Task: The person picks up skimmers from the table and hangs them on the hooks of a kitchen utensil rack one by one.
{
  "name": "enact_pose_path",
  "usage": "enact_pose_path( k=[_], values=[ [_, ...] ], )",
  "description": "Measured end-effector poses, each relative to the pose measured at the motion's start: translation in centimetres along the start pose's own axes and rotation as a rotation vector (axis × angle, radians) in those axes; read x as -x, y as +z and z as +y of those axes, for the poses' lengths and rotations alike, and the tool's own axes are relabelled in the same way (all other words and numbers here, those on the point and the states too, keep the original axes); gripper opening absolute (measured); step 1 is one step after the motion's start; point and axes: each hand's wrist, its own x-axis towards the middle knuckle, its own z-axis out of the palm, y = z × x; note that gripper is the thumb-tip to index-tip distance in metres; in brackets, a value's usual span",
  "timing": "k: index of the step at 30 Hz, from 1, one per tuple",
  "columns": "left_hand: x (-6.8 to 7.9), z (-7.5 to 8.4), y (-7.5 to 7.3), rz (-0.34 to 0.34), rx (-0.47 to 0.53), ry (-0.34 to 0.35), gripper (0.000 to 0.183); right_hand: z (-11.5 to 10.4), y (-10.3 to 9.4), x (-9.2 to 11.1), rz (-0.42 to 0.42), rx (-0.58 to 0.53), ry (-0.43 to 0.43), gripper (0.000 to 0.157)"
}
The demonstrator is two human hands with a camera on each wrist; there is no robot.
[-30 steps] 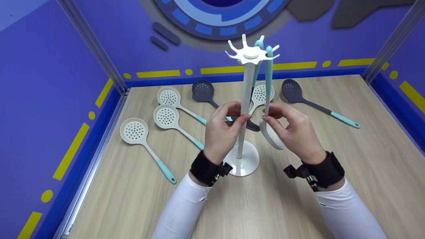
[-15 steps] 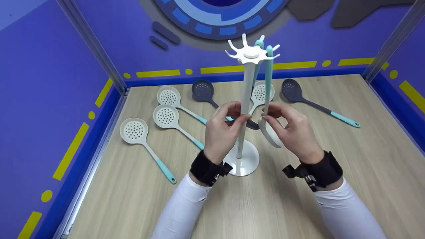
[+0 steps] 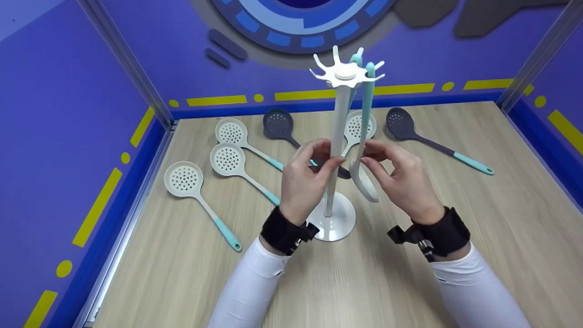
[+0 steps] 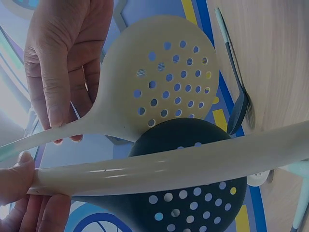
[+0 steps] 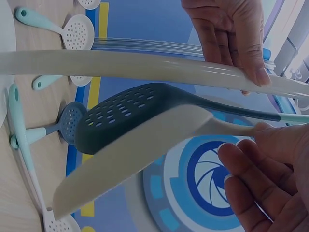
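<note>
My left hand (image 3: 306, 180) pinches the upright pole (image 3: 339, 120) of a white utensil stand, whose round base (image 3: 339, 230) stands on the table. Two skimmers hang by turquoise handles from the hooked top (image 3: 345, 74). My right hand (image 3: 403, 182) pinches the thin neck of the pale skimmer (image 3: 365, 186), thumb on one side and fingertips on the other. In the left wrist view this skimmer's perforated bowl (image 4: 159, 72) faces the camera. The dark hanging skimmer (image 5: 120, 116) is beside it, mostly hidden behind the pole in the head view.
Several pale skimmers lie on the table's left side, including one nearest the front (image 3: 184, 180). A dark skimmer (image 3: 278, 125) and a pale one (image 3: 357, 127) lie behind the stand. Another dark skimmer (image 3: 401, 125) lies at the right. Blue panels (image 3: 282, 102) border the table.
The pale skimmer's bowl has swung left toward the pole, turning more edge-on in the head view. My right hand has shifted very slightly with it; the left hand keeps its hold.
</note>
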Motion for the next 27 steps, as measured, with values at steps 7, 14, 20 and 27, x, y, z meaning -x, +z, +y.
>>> enact_pose_path(
  k=[7,14,20,27],
  values=[
    [-0.03,-0.07,0.09,-0.002,0.011,0.004,0.036,0.13,0.1,0.01,-0.002,-0.026,-0.005,0.038],
    [0.0,0.01,0.01,0.0,-0.009,0.009,0.034,0.02,0.12,0.01,-0.006,-0.039,-0.004,0.035],
    [-0.01,0.05,0.02,0.002,-0.004,0.007,0.033,0.05,0.11,0.05,-0.012,-0.031,0.004,0.035],
    [-0.05,0.0,0.06,0.004,-0.002,0.008,0.035,0.11,0.16,0.05,-0.004,-0.005,-0.009,0.035]
  ],
)
